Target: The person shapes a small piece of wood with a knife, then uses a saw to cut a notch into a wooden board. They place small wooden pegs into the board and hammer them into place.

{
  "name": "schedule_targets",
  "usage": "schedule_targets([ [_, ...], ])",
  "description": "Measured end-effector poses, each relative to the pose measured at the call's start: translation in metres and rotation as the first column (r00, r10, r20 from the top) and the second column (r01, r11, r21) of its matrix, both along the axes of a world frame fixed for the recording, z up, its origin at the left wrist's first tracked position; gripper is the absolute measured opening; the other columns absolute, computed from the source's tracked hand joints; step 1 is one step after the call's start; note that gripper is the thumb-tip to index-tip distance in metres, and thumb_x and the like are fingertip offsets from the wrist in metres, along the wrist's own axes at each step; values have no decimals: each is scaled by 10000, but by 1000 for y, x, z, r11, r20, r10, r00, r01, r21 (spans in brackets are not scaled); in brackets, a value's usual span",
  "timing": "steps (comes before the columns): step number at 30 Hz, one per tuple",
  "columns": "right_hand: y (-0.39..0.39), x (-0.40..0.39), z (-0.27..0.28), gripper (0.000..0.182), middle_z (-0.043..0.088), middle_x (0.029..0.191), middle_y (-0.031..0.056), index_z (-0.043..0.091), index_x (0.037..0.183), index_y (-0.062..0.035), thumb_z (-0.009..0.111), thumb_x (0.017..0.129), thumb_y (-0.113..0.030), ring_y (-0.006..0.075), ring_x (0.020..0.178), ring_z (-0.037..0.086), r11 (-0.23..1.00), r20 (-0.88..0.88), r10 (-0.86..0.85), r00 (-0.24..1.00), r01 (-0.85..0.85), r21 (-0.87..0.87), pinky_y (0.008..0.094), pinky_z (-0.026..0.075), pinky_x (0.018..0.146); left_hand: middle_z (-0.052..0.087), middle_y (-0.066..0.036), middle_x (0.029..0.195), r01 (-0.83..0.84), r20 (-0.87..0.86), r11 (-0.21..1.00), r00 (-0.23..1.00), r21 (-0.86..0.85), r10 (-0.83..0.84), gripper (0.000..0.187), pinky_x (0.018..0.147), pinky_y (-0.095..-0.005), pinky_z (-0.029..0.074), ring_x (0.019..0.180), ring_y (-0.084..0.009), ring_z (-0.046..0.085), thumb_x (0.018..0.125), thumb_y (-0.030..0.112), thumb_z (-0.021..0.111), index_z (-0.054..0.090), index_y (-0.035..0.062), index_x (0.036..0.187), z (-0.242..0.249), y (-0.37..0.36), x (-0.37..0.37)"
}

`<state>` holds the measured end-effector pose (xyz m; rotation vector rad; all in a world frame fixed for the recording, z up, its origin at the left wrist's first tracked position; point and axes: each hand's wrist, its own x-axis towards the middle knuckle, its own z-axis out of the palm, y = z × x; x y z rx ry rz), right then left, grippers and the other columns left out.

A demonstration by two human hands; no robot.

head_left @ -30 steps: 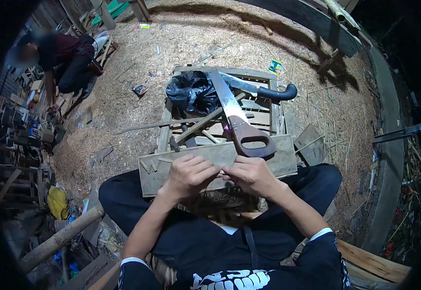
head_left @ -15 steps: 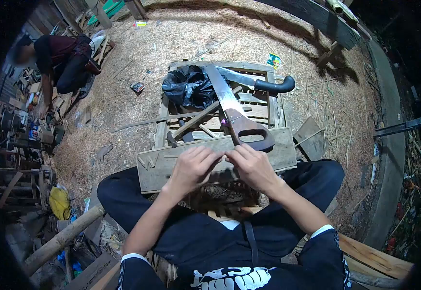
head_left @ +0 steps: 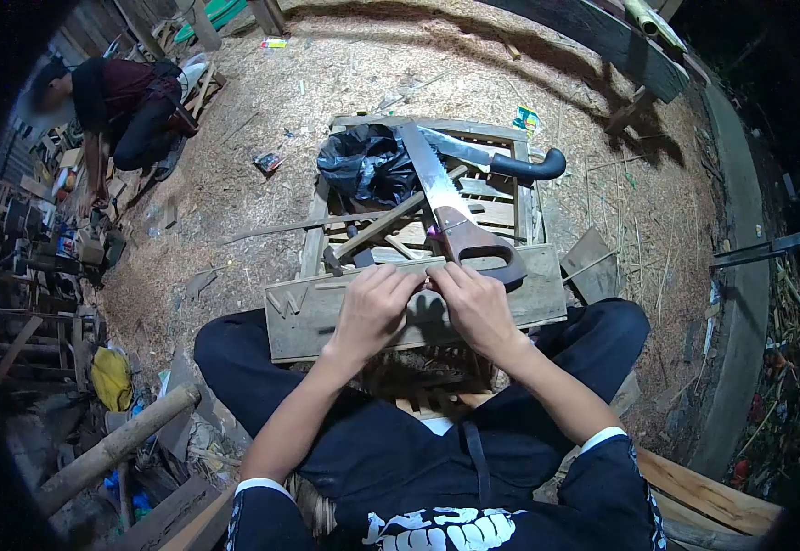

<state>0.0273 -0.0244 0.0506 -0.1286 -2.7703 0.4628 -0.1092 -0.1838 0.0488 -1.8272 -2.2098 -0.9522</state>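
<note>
My left hand (head_left: pixel 372 310) and my right hand (head_left: pixel 472 308) meet over a wooden board (head_left: pixel 540 286) laid across my lap side of a slatted frame. The fingers of both are closed in a pinch, tips almost touching; whatever lies between them is too small and hidden to make out. Short thin wooden sticks (head_left: pixel 292 301) rest on the board left of my left hand. Just beyond my right hand lies a handsaw (head_left: pixel 448 209), its brown handle on the board and its blade pointing away.
Behind the board, the slatted wooden frame (head_left: pixel 521 209) bears a black plastic bag (head_left: pixel 363 163) and a large blade with a black handle (head_left: pixel 530 167). Wood shavings cover the ground. Another person (head_left: pixel 134 110) crouches at the far left among scrap wood. A pole (head_left: pixel 120 448) lies lower left.
The whole view has shifted slightly. My hands stay pinched together over the board, with only small finger movement. The other person leans a little differently.
</note>
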Motion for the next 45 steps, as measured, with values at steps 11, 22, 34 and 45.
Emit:
schedule_targets([
  [11,-4,-11,-13,95,639,866,71,635,1003,-110,639,910,-88,271,675,717,993,-104,-118,988,118,1,382,558,577,678,-111,916,-78,58,997,995,-8,78,362,756,-436,472,861,-315,642,739,-12,687,703,49,1095,1,6,4],
  [22,-7,-18,-22,77,641,855,42,652,1005,-161,626,939,-131,274,642,698,974,-124,-214,969,221,47,392,530,559,703,-113,901,-128,65,992,990,6,128,347,760,-444,486,849,-321,649,748,-9,686,725,37,1090,-10,14,3],
  [34,-8,-19,-25,104,646,855,47,671,1027,-163,638,934,-132,275,669,705,968,-132,-242,961,248,29,392,531,604,719,-108,928,-151,76,988,985,-19,152,328,773,-437,494,873,-313,664,759,0,707,716,42,1084,-10,14,5],
  [45,6,-11,-10,182,698,897,125,691,1099,-71,728,921,-88,334,783,715,986,-153,-71,986,45,-163,440,542,654,716,-97,933,-91,57,994,995,66,87,206,743,-414,479,861,-286,668,878,42,748,729,45,1083,-4,11,1],
])
